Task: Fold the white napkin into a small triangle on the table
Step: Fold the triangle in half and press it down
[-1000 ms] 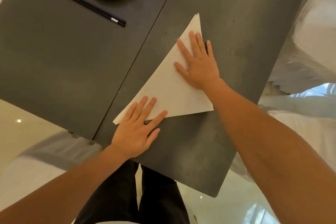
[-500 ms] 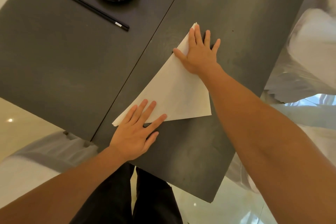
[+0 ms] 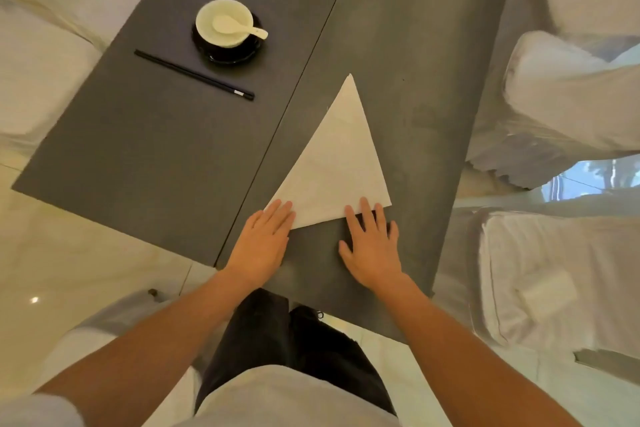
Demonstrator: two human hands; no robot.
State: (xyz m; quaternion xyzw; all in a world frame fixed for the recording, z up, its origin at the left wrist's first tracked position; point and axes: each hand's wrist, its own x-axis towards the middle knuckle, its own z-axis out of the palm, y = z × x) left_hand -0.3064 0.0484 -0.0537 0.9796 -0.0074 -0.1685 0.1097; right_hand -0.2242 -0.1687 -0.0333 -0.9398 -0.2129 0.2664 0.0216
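The napkin [image 3: 337, 166] lies flat on the table [image 3: 173, 149] as one big triangle, its tip pointing away from me. My left hand [image 3: 261, 243] rests open and flat on the near left corner; my right hand [image 3: 372, 246], fingers spread, touches the near edge by the right corner, gripping nothing. I judge the first fold done, and next I must pinch one corner and bring it across to halve the triangle.

No text, label, brand, number or sign can be read anywhere. The chopsticks [image 3: 194, 74], at about 10 o'clock on the surface [image 3: 156, 149], carry a small pale band near their tip, too small to show any lettering.
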